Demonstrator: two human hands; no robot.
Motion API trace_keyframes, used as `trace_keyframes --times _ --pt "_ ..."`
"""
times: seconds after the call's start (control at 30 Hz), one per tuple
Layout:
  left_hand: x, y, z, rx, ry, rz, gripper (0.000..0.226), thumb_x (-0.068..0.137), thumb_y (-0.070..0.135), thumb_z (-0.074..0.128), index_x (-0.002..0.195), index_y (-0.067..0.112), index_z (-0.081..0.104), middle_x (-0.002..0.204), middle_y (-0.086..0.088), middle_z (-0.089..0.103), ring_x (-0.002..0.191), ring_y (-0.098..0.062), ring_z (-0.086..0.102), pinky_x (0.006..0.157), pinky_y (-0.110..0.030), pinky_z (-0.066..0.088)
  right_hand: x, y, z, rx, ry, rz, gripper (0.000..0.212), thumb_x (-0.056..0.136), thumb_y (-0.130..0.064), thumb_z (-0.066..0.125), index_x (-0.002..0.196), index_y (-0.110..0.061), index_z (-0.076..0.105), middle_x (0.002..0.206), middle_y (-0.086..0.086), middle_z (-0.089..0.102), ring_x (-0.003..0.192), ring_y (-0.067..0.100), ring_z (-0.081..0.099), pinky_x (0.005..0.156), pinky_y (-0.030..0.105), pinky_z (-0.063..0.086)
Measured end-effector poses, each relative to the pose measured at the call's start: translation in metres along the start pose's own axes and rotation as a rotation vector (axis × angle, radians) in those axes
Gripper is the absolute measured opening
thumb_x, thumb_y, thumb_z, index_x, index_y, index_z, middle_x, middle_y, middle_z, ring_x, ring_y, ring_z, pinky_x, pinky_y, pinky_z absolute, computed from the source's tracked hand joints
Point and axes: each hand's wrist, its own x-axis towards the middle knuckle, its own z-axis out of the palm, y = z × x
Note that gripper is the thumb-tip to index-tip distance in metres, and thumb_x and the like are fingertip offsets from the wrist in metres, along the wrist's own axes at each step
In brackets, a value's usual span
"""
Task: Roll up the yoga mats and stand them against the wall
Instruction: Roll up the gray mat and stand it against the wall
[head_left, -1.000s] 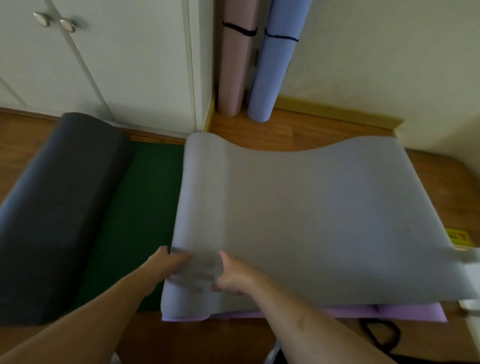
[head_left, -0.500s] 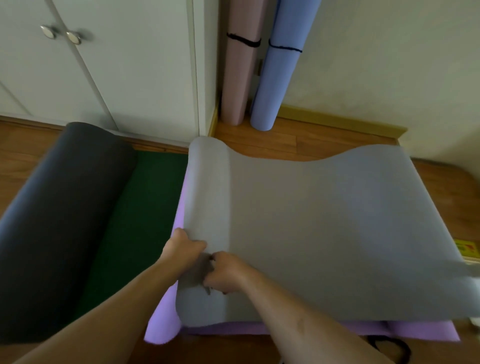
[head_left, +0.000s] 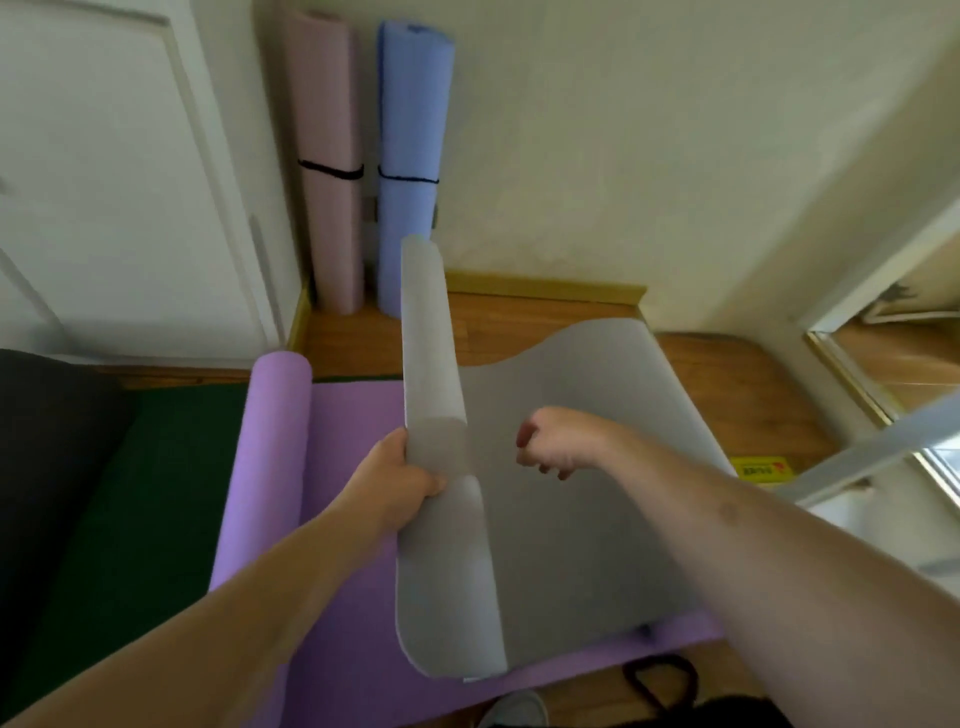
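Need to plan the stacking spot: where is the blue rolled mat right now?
In the head view, the blue rolled mat stands upright against the back wall, immediately right of the pink rolled mat by the white cabinet.

I see the grey foam yoga mat (head_left: 571, 467) lying on the purple foam yoga mat (head_left: 343, 467), dark green mat (head_left: 156, 467) to its left. Behind them, the rolled pink mat (head_left: 327, 156) and rolled blue mat (head_left: 410, 156) stand side by side against the wall (head_left: 623, 130).
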Motion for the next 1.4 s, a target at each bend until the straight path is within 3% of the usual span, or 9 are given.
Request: trace_keyframes --times 0.1,0.37,0.57,0.7,0.83,1.0,1.17,1.3,1.4 --pt "0.019 0.014 0.039 0.069 -0.058 0.025 0.043 0.091 0.000 0.074 0.126 0.019 0.058 0.114 -0.003 0.073 0.103 -0.026 0.071 0.094 -0.046 0.060 0.003 0.089 -0.016 -0.106 0.150 0.155 0.027 0.094 -0.028 0.067 0.113 -0.010 0.072 0.110 0.013 0.073 0.101 0.030 0.071 0.084 0.041 0.060" --pt "0.081 0.004 0.140 0.133 -0.164 -0.032 0.044 0.094 0.007 0.074 0.131 0.024 0.058 0.119 -0.002 0.072 0.106 -0.028 0.072 0.097 -0.051 0.059 0.013 0.302 0.003 0.143 0.365 0.715 0.125 0.074 -0.074 0.082 0.161 -0.005 0.025 0.160 0.023 0.033 0.146 0.046 0.038 0.113 0.052 0.042" --pt "0.113 -0.007 0.180 0.205 -0.181 -0.069 0.037 0.094 0.004 0.073 0.123 0.024 0.061 0.116 0.001 0.073 0.103 -0.024 0.072 0.097 -0.048 0.059 0.049 0.360 0.063 0.532 0.320 0.761 0.151 0.042 -0.081 0.094 0.162 -0.012 0.033 0.146 0.008 0.050 0.137 0.033 0.050 0.116 0.047 0.044" --pt "0.121 -0.010 0.196 0.246 -0.163 -0.097 0.044 0.094 0.003 0.075 0.131 0.019 0.059 0.119 -0.002 0.071 0.106 -0.026 0.071 0.100 -0.049 0.058 0.053 0.348 0.079 0.441 0.385 0.762 0.125 0.057 -0.057 0.101 0.155 -0.014 0.035 0.146 0.016 0.048 0.134 0.038 0.050 0.107 0.047 0.048" --pt "0.116 -0.011 0.208 0.291 -0.177 -0.113 0.053 0.094 0.004 0.075 0.141 0.016 0.055 0.125 -0.004 0.069 0.113 -0.030 0.068 0.105 -0.054 0.055 0.047 0.363 0.064 0.404 0.344 0.676 0.115 0.050 -0.071 0.097 0.142 -0.020 0.051 0.128 0.006 0.062 0.118 0.031 0.061 0.101 0.046 0.056" --pt "0.106 -0.004 0.214 0.354 -0.166 -0.098 0.061 0.093 0.006 0.076 0.148 0.013 0.050 0.128 -0.007 0.067 0.114 -0.030 0.067 0.105 -0.053 0.055 0.024 0.363 0.036 0.403 0.493 0.537 0.038 0.089 -0.025 0.082 0.124 -0.021 0.068 0.098 -0.002 0.067 0.087 0.018 0.068 0.070 0.033 0.063" --pt "0.082 0.024 0.209 0.437 -0.142 -0.025 0.063 0.095 0.007 0.073 0.152 0.014 0.045 0.133 -0.009 0.062 0.115 -0.031 0.064 0.104 -0.051 0.055 0.003 0.316 0.000 0.362 0.544 0.382 0.008 0.083 -0.014 0.066 0.087 -0.020 0.062 0.081 0.000 0.063 0.072 0.017 0.063 0.052 0.025 0.044" --pt "0.046 0.063 0.190 0.599 -0.045 0.108 0.076 0.101 0.015 0.067 0.165 0.020 0.025 0.158 -0.013 0.043 0.139 -0.037 0.047 0.116 -0.055 0.043 -0.031 0.264 -0.039 0.356 0.554 0.244 0.017 0.075 -0.019 0.066 0.066 -0.015 0.053 0.066 0.000 0.052 0.069 0.025 0.058 0.046 0.022 0.035" --pt "0.010 0.106 0.165 0.594 0.013 0.213 0.076 0.101 0.013 0.065 0.165 0.022 0.025 0.154 -0.015 0.045 0.136 -0.037 0.049 0.110 -0.052 0.046 -0.071 0.215 -0.068 0.456 0.573 0.146 0.025 0.077 -0.008 0.081 0.067 -0.011 0.058 0.065 0.002 0.056 0.066 0.023 0.057 0.043 0.023 0.034"
